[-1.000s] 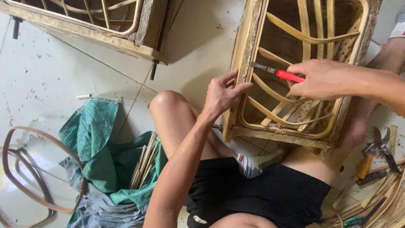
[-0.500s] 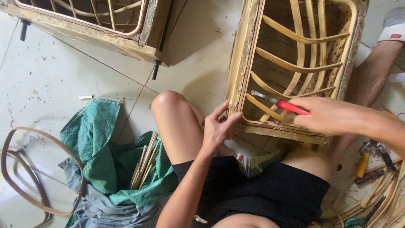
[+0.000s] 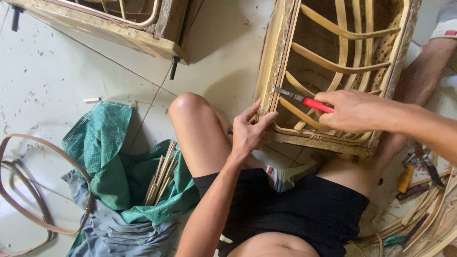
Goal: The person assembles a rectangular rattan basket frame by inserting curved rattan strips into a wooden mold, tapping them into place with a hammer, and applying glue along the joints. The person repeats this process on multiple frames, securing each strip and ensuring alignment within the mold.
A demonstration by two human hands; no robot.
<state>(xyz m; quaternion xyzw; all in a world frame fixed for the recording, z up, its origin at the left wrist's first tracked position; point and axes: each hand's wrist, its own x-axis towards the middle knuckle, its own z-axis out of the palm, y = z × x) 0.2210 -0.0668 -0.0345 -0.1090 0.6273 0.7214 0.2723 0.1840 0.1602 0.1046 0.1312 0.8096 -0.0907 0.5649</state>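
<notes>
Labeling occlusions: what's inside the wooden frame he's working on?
Inside the wooden frame: curved rattan slats, with the knife in the right hand reaching in. The lower slat ends are hidden behind that hand.

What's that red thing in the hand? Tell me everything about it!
It is a small knife with a bright red handle and a thin grey metal blade. The right hand grips the red handle, hiding most of it, and the blade sticks out to the left, tilted slightly upward. Its tip reaches inside the rattan frame, close to a curved cane slat. Whether the blade touches the slat cannot be told.
</notes>
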